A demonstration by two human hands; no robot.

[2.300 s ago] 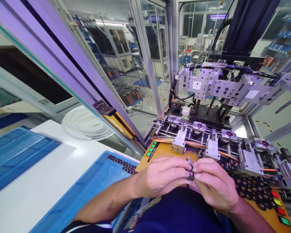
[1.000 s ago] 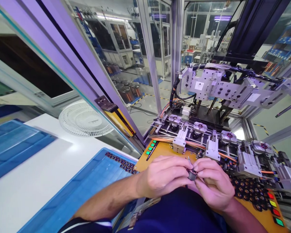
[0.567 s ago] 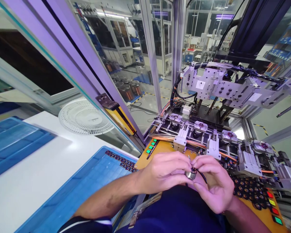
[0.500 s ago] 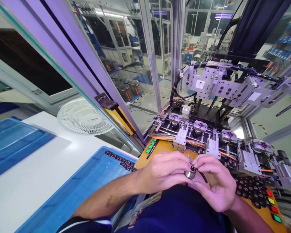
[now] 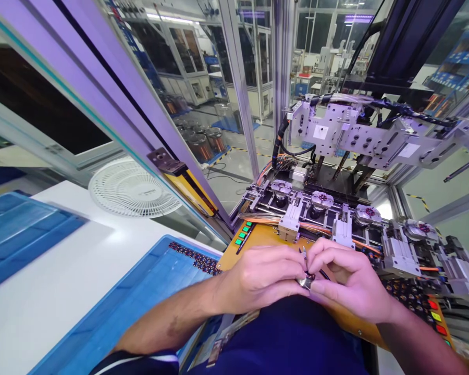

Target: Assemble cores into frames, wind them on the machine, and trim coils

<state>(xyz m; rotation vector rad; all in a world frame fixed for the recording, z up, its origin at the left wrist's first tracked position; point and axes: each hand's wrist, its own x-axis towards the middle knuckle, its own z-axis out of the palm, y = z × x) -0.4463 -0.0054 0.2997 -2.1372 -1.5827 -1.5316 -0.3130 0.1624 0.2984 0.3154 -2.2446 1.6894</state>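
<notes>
My left hand [image 5: 263,278] is closed, its fingertips and thumb pinching a small wound motor stator [image 5: 305,283] with a silvery rim and dark coppery windings. From the other side, my right hand [image 5: 349,276] has its fingers and thumb pressed together at the stator's edge; whatever fine part lies between them is hidden. Just behind the fingertips, the pointed metal jaws of a small pair of cutters [image 5: 303,255] show. A dark handle appears beyond the right fingers. Whether the cutters lie on the yellow panel [image 5: 263,242] or touch a hand, I cannot tell.
Rows of small stators [image 5: 195,259] lie in a blue tray [image 5: 140,297] at left; more stators [image 5: 408,299] lie beyond my right wrist. A machine with round fixtures [image 5: 322,199] stands ahead. Green buttons [image 5: 242,235] and red buttons [image 5: 441,329] flank the panel. A white fan [image 5: 136,187] is at left.
My right hand has turned, its thumb and fingers drawing in closer against the stator. My left hand keeps nearly the same place and grip. The view has shifted slightly.
</notes>
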